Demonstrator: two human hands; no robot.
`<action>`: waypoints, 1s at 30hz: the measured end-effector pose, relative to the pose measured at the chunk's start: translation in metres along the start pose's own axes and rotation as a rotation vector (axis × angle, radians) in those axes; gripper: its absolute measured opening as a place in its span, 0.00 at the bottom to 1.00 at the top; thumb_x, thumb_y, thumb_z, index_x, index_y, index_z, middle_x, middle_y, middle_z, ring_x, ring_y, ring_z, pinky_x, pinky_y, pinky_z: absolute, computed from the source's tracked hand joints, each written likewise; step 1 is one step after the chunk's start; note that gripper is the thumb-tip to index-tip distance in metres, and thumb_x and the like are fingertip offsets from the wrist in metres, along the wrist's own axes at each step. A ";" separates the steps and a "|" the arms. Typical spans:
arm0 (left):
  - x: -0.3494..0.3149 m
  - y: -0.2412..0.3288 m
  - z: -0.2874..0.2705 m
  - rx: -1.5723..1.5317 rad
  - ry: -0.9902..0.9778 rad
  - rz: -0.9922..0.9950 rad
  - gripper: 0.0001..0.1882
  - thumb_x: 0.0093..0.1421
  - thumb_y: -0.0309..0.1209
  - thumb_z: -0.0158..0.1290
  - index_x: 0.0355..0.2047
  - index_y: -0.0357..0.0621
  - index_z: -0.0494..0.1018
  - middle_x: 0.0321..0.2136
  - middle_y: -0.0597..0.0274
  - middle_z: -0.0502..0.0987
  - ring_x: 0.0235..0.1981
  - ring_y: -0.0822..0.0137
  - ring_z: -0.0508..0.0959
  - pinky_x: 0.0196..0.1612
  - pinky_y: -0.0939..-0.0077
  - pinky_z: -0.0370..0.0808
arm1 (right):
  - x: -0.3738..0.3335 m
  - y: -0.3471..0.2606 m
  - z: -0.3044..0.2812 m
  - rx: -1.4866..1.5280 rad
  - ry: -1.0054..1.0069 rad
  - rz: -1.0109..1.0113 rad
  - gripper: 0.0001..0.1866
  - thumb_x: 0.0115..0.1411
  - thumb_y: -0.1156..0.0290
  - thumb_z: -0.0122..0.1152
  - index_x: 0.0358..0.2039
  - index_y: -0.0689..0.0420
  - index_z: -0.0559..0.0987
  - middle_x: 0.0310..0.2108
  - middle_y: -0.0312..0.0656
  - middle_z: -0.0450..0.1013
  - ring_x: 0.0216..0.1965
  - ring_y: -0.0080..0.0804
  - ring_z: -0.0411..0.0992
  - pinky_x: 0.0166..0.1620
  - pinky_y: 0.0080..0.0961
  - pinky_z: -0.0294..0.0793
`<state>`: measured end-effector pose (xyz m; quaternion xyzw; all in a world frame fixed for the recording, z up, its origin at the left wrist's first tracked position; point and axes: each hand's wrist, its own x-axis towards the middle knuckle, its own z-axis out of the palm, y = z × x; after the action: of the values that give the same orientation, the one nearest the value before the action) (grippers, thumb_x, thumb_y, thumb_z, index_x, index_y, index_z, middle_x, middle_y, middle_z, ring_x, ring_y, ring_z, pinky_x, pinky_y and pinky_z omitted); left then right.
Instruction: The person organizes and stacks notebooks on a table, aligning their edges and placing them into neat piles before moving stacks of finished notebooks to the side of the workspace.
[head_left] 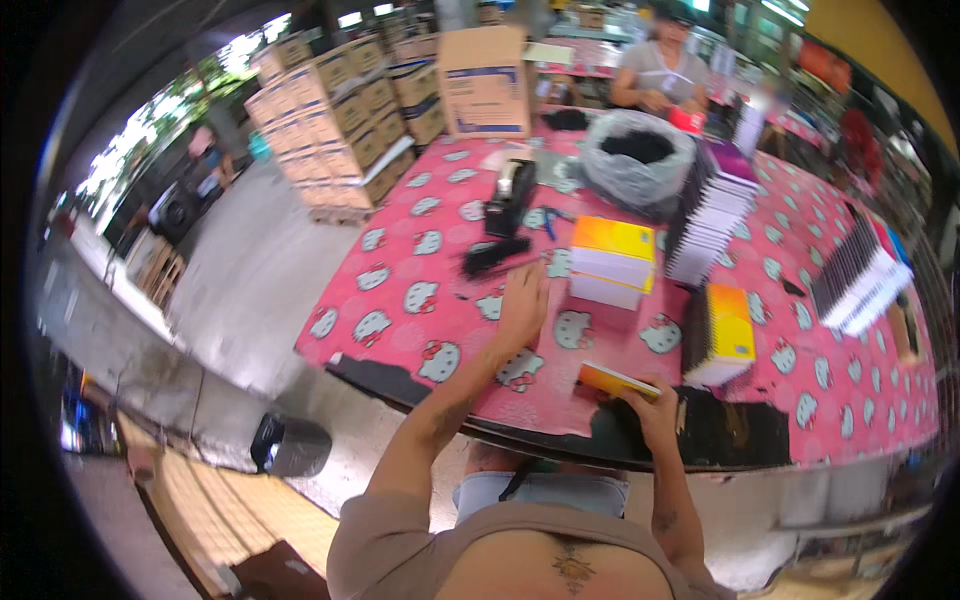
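Pink vinyl printed with cat faces covers the table (pixel 400 285), and at its near edge the right hand (pixel 652 402) has its thumb and fingers closed on the right end of a thin orange-and-yellow notebook (pixel 618 382), which it holds tilted. The left hand (pixel 524 298) is open, fingers stretched out flat and close together, with nothing visible in it; it reaches to just beside a heap of black strands (pixel 495 257), though whether it touches the cloth I cannot tell. Judging by the piles, much looks done: a yellow-topped stack (pixel 612 262) stands ahead of the held notebook, a yellow stack with dark coils (pixel 718 335) stands to its right, a tall purple-topped stack (pixel 712 210) rises behind, and a coil-bound stack (pixel 860 275) leans at the far right. What seems left is the one notebook in hand, and perhaps the yellow-topped stack, whose visible sides show no coil. More black material fills a clear plastic bag (pixel 622 182), while blue-handled pliers (pixel 550 224) lie near a black tape dispenser (pixel 510 200); how many notebooks remain cannot be told.
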<state>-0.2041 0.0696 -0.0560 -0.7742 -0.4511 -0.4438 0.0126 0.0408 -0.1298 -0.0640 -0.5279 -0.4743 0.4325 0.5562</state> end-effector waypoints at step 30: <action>-0.084 0.074 -0.089 -0.337 -0.186 -0.063 0.10 0.60 0.27 0.59 0.42 0.41 0.80 0.30 0.56 0.77 0.28 0.61 0.77 0.31 0.71 0.74 | 0.007 0.018 0.024 -0.046 -0.114 -0.010 0.13 0.60 0.78 0.65 0.46 0.64 0.80 0.37 0.36 0.78 0.39 0.21 0.73 0.46 0.19 0.72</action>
<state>-0.2286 -0.0693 -0.0320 -0.7884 -0.3938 -0.4399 -0.1731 0.0188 -0.1172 -0.0816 -0.5126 -0.5176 0.4480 0.5182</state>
